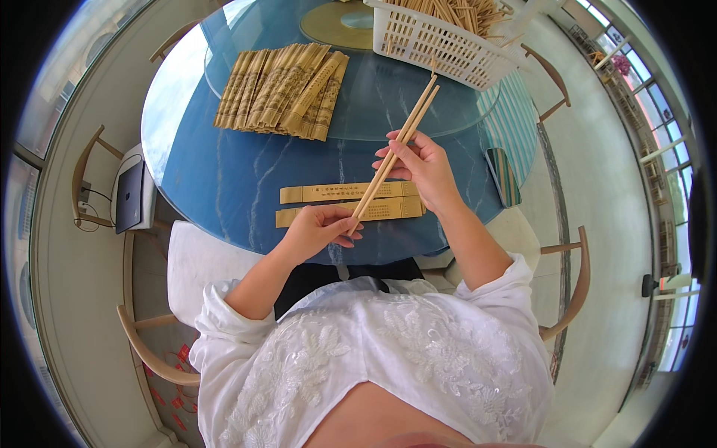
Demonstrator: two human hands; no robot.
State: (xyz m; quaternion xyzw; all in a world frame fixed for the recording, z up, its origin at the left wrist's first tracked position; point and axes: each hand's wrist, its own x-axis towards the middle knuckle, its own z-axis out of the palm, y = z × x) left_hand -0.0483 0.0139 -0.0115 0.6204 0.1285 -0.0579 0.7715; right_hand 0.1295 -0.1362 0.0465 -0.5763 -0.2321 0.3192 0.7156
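Here, the round blue table [224, 179] fills most of your view. At its far edge a white basket [437, 46] holds a heap of bare chopsticks, so plenty seems left to do. To the left of it lies a fanned stack of paper sleeves [280, 91]; whether those are filled or empty cannot be told. Nearer you, two more sleeves [347, 201] lie side by side on the table edge. Above them you hold a pair of chopsticks [396, 149], slanting up toward the basket. Your right hand [422, 168] has its fingers closed round the middle of the pair; your left hand [317, 230] pinches the lower tips, just over the nearest sleeve. The pair is not yet sleeved.
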